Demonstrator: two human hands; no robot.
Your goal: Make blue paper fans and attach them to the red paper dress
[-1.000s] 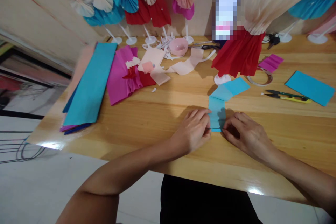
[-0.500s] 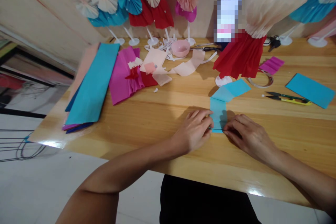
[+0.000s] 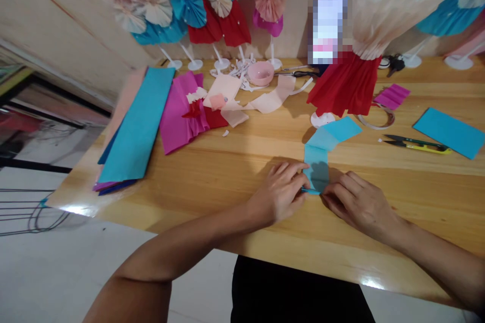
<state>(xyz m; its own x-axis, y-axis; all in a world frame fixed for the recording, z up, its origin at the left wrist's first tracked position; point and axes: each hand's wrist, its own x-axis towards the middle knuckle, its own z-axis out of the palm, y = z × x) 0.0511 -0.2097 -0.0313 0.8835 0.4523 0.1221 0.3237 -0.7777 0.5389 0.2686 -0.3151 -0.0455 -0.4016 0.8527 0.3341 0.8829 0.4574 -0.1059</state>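
A light blue paper strip lies on the wooden table, bent so its far end angles off to the right. My left hand pinches the strip's near end from the left, fingers closed on its folded edge. From the right, my right hand pinches the same end, knuckles up. The fold itself is mostly hidden between my fingertips.
Yellow-handled snips and a blue sheet lie to the right, with a tape ring. A red and cream paper dress on a stand rises behind the strip. Stacked blue and pink sheets, scraps and a pink bowl fill the left and back.
Both hands have worked the strip's near end into a tighter fold, and less of the blue paper shows between them. The view has shifted slightly.
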